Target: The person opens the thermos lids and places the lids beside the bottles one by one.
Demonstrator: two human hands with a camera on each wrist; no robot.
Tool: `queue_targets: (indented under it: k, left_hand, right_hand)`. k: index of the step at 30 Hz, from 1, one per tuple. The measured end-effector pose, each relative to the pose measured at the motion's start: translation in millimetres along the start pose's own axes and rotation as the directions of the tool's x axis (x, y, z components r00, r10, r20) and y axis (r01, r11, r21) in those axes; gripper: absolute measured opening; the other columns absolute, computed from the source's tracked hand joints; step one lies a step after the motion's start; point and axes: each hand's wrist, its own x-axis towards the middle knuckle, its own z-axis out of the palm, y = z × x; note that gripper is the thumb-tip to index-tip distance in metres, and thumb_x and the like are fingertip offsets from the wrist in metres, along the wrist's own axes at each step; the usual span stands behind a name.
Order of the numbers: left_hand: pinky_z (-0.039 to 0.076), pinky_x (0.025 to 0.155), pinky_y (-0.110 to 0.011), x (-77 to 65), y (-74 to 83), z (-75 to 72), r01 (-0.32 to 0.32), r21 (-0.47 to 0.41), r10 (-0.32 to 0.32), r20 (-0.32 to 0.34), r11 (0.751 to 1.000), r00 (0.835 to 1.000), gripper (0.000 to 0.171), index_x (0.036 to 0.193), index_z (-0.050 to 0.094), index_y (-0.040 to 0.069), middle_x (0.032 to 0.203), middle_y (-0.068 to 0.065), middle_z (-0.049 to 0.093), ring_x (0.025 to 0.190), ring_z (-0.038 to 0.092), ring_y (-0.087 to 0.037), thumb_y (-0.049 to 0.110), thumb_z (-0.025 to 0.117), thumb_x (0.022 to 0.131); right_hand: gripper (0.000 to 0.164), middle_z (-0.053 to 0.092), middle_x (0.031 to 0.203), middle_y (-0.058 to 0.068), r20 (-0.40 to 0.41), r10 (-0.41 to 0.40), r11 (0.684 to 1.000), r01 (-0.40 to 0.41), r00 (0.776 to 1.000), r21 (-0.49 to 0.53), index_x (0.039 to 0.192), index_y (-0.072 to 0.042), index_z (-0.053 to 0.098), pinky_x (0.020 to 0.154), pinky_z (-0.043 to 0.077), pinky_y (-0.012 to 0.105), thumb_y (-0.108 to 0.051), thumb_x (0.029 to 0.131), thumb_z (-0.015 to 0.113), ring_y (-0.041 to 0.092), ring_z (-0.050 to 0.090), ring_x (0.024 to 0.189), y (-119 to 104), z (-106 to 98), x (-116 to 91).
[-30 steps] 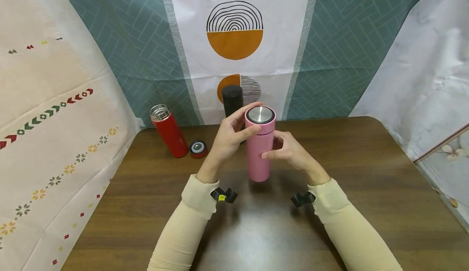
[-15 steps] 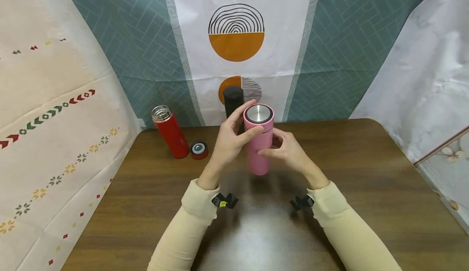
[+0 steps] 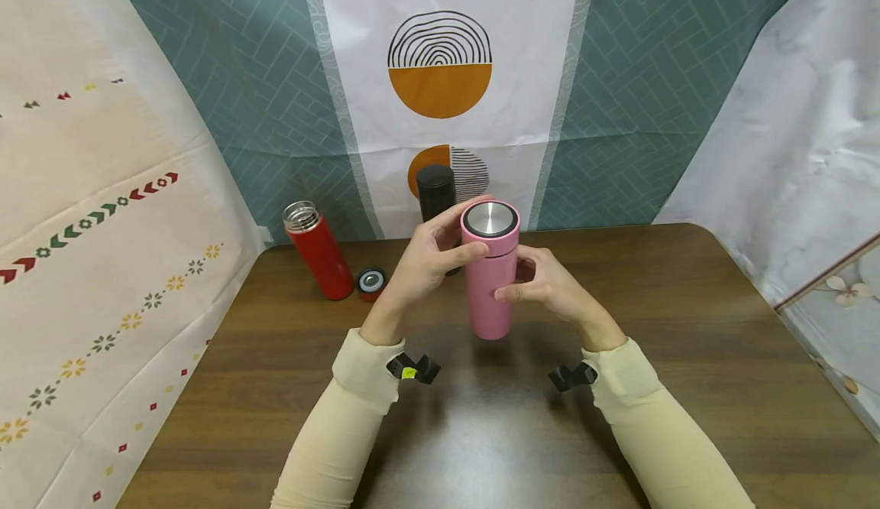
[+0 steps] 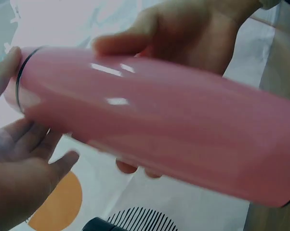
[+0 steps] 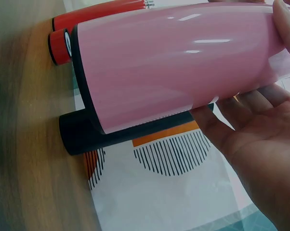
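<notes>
A pink thermos flask (image 3: 490, 306) with its lid (image 3: 490, 220) on is held upright above the table; a shadow lies beneath its base. My left hand (image 3: 419, 266) grips the lid end, thumb across the front and fingers behind. Lower on the body, my right hand (image 3: 548, 287) holds the flask from the other side. The left wrist view shows the dark seam line (image 4: 20, 79) below the lid, by the left fingers. Seen from the right wrist, the flask's dark-rimmed base (image 5: 87, 82) hangs clear of the table.
A red flask (image 3: 321, 260) without its lid stands at the back left, its mouth uncovered. Beside it lies a red and black lid (image 3: 372, 283). A black flask (image 3: 436, 192) stands behind my left hand, partly hidden. Patterned cloth (image 3: 275, 96) hangs behind the brown table (image 3: 653, 325).
The pink flask dipped slightly in tilt half a second ago and is back near its earlier pose. Both hands keep their hold on it. The other flasks have not moved.
</notes>
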Motion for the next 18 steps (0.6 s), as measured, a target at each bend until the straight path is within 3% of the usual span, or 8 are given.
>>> queue_targets:
  k: [8,12,16,18]
  left_hand:
    - [0.037,0.118,-0.049,-2.5,-0.8,14.1,-0.056,0.029,0.06,-0.163,0.998,0.985,0.095,0.149,0.056,0.006,0.146,-0.006,0.061,0.139,0.051,-0.019,0.067,0.081,0.08]
    - [0.032,0.122,-0.045,-2.6,-1.0,21.4,-0.077,0.098,0.1,-0.254,0.992,0.962,0.095,0.148,0.057,0.006,0.145,-0.003,0.062,0.141,0.049,-0.015,0.068,0.08,0.08]
    - [0.035,0.12,-0.044,-3.5,-2.6,27.6,-0.058,0.178,0.117,-0.34,0.982,0.933,0.09,0.149,0.058,0.012,0.144,0.003,0.063,0.139,0.051,-0.011,0.068,0.078,0.081]
    - [0.035,0.12,-0.043,-4.7,-2.5,27.0,-0.042,0.191,0.106,-0.339,0.981,0.935,0.088,0.15,0.056,0.015,0.145,0.004,0.062,0.14,0.05,-0.01,0.067,0.077,0.083]
  right_hand:
    - [0.052,0.072,0.113,0.011,-0.058,-0.016,1.0,0.015,0.998,-0.024,0.128,0.002,0.066,0.088,0.058,0.034,-0.018,0.084,0.084,0.026,0.07,0.101,0.3,3.7,1.2]
    - [0.051,0.073,0.112,0.012,-0.13,-0.023,0.997,0.014,0.991,-0.073,0.128,0.0,0.066,0.087,0.058,0.03,-0.015,0.083,0.084,0.023,0.071,0.099,0.7,8.1,3.0]
    - [0.053,0.074,0.114,0.012,-0.199,-0.02,0.995,0.001,0.98,-0.095,0.13,-0.001,0.066,0.087,0.058,0.029,-0.01,0.082,0.085,0.022,0.072,0.1,0.8,13.9,5.5]
    - [0.054,0.074,0.116,0.012,-0.208,-0.016,0.995,-0.004,0.978,-0.096,0.132,-0.003,0.066,0.088,0.058,0.029,-0.01,0.082,0.085,0.022,0.072,0.101,0.6,15.0,6.1]
